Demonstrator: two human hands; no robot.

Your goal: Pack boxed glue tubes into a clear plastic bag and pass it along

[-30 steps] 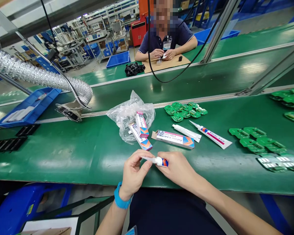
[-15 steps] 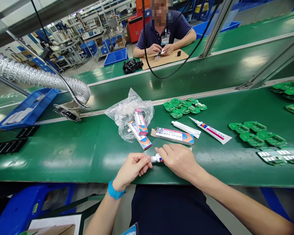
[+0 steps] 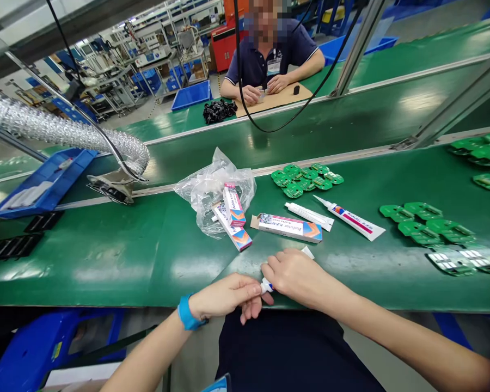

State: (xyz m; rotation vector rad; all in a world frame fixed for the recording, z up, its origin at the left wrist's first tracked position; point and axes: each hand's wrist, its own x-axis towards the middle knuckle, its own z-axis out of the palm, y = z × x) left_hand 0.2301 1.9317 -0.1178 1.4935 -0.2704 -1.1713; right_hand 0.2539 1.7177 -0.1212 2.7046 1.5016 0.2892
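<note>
Low over the bench's front edge, my right hand (image 3: 296, 276) is wrapped round a glue tube (image 3: 308, 252). The tube's flat tail sticks out above the knuckles, and most of its body is hidden in the palm. My left hand (image 3: 240, 296), with a blue wristband (image 3: 190, 313), pinches the white cap end (image 3: 265, 286) of the same tube between thumb and fingers. Just beyond my hands lies an open glue box (image 3: 289, 226). Behind it are a plain white tube (image 3: 309, 215) and a glue tube with a long pointed nozzle (image 3: 351, 219).
Two more glue boxes (image 3: 233, 206) lean on a clear plastic bag (image 3: 206, 188). Green circuit boards (image 3: 306, 178) lie behind and at the right (image 3: 430, 223). A foil duct (image 3: 118, 147) hangs at the left near a blue tray (image 3: 71, 177). A person (image 3: 277, 60) sits opposite.
Both hands have moved down toward the bench's front edge, carrying the tube along. The tube's tail shows more now. Across the bench, the person's hands have moved apart.
</note>
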